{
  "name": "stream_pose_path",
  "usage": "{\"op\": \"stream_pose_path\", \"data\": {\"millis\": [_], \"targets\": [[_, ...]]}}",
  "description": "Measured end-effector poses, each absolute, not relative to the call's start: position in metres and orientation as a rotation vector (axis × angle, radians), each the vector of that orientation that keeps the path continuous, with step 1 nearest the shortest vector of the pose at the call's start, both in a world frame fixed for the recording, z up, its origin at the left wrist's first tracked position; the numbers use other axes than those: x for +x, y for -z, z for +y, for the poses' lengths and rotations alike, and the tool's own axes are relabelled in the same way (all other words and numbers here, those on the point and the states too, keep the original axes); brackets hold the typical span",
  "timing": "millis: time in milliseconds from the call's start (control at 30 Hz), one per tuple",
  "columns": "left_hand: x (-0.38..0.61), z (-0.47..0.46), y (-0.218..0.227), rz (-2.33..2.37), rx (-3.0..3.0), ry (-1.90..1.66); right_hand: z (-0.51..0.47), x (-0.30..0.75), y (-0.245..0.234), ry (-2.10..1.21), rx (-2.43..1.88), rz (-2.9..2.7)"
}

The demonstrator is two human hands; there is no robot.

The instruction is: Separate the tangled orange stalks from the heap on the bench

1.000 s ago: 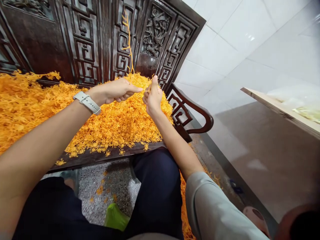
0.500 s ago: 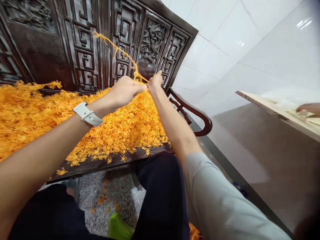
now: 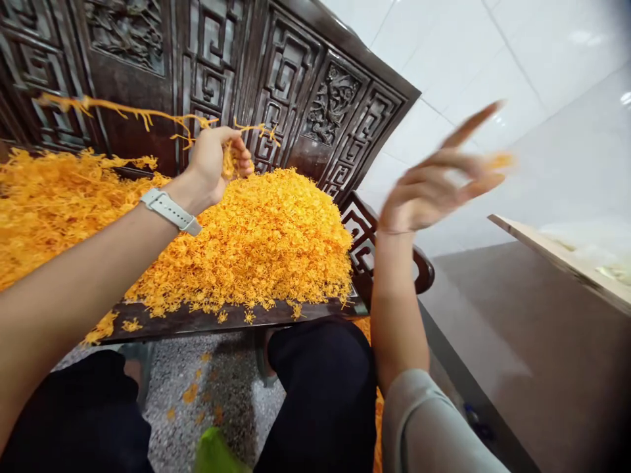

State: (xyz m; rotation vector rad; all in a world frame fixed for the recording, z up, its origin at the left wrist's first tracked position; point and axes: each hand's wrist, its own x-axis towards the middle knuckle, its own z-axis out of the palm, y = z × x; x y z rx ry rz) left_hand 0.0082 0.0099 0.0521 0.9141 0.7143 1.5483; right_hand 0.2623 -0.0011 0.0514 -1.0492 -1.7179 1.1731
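My left hand (image 3: 213,163) is closed around one end of a long orange strand (image 3: 129,112) with small branching pieces on it. The strand stretches to the left in front of the carved backrest. Below that hand lies a large pile of small orange plastic pieces (image 3: 256,236) on the seat of a dark carved wooden bench (image 3: 315,98). My right hand (image 3: 436,184) is lifted off to the right of the pile, blurred by motion, its fingers stretched out and apart. A small orange blur (image 3: 499,161) shows at its fingertips.
The bench's curved armrest (image 3: 367,230) stands between the pile and my right arm. A light wooden board (image 3: 557,253) juts in at the right over a dark surface. Loose orange bits (image 3: 190,393) and something green (image 3: 217,453) lie on the speckled floor by my knees.
My hands were pinched together on the strand above the pile. They have come apart: the right hand swung out to the right and opened, while the left kept the strand, which now trails leftward.
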Motion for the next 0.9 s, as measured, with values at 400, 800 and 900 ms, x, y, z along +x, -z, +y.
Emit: {"op": "stream_pose_path", "data": {"millis": [400, 800, 900], "targets": [[0.057, -0.027, -0.042, 0.363, 1.142, -1.222, -0.015, 0.26, -0.037, -0.644, -0.925, -1.7], [0.056, -0.015, -0.032, 0.708, 1.219, -1.399, -0.027, 0.249, -0.003, -1.148, -0.873, -1.453], [0.047, -0.004, -0.026, 0.858, 1.234, -1.455, -0.023, 0.258, 0.0, -1.012, -0.852, -1.464]]}}
